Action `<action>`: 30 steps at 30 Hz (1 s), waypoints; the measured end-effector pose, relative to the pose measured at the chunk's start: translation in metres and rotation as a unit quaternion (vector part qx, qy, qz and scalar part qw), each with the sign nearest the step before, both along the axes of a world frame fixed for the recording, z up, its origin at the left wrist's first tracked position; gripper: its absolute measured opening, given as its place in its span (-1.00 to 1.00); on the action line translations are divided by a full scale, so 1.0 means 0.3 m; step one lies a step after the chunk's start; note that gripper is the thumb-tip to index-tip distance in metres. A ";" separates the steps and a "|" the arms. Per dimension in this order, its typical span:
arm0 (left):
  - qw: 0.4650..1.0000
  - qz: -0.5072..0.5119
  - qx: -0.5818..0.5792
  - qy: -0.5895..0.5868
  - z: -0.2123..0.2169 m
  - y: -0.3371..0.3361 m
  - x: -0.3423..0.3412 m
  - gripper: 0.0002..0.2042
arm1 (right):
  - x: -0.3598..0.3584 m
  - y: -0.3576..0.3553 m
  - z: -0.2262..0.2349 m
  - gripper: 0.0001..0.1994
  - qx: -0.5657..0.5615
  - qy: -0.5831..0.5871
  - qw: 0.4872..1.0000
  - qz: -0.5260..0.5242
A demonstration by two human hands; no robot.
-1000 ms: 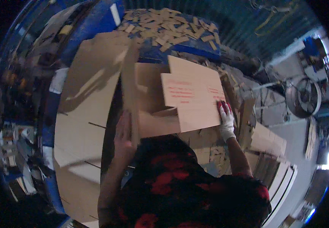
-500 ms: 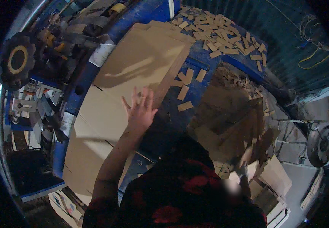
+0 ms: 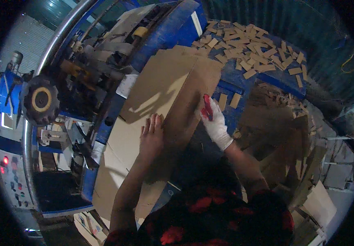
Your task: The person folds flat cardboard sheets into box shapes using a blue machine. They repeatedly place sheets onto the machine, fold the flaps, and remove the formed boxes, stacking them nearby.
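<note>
A long stack of flat brown cardboard sheets [image 3: 162, 80] lies slantwise in front of me, with a fold line and dark slots in the top one. On its middle rests my left hand [image 3: 151, 139], bare, fingers stretched and laid against the board. My right hand [image 3: 216, 125] wears a white glove with red on the fingers. Its fingers are extended beside the stack's right edge and hold nothing that I can see; whether they touch the edge I cannot tell.
Small cardboard offcuts [image 3: 254, 49] cover the far end of the blue table [image 3: 242, 88]. Larger cardboard scraps [image 3: 267, 135] pile up at the right. Along the left runs a machine with a dark toothed wheel [image 3: 41, 100], a metal rail [image 3: 28, 164] and a control panel [image 3: 15, 176].
My right hand has come from the scrap pile at lower right to the stack's right edge. My left hand's spread fingers have drawn closer together on the board. The view has shifted left.
</note>
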State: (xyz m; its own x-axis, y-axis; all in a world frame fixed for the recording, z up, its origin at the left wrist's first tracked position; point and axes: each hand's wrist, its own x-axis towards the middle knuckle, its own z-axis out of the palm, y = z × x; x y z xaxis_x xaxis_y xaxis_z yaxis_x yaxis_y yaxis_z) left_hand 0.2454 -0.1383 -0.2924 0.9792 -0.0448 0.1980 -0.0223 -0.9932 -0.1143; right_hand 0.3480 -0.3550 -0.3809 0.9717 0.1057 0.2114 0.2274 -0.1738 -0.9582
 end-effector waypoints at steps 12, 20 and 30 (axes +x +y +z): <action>0.960 0.073 -0.269 0.027 0.653 0.332 0.120 -0.67 | 0.010 0.137 0.109 -0.46 -0.184 -0.197 0.962 0.046; 0.913 0.058 -0.403 0.017 0.676 0.358 0.123 -0.71 | -0.009 0.135 0.191 -0.44 -0.204 -0.206 0.957 0.006; 0.872 0.145 -0.467 0.014 0.678 0.380 0.093 -0.74 | 0.143 0.422 0.442 -0.22 0.551 0.328 0.727 0.248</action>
State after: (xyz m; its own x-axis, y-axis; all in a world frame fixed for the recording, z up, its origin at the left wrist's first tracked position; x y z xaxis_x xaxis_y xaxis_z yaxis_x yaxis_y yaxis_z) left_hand 0.2732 -0.0242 -0.0890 0.9278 0.3729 -0.0083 0.2546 -0.6170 0.7447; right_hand 0.3908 -0.2284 -0.2482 0.8019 0.5946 -0.0586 -0.5678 0.7278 -0.3846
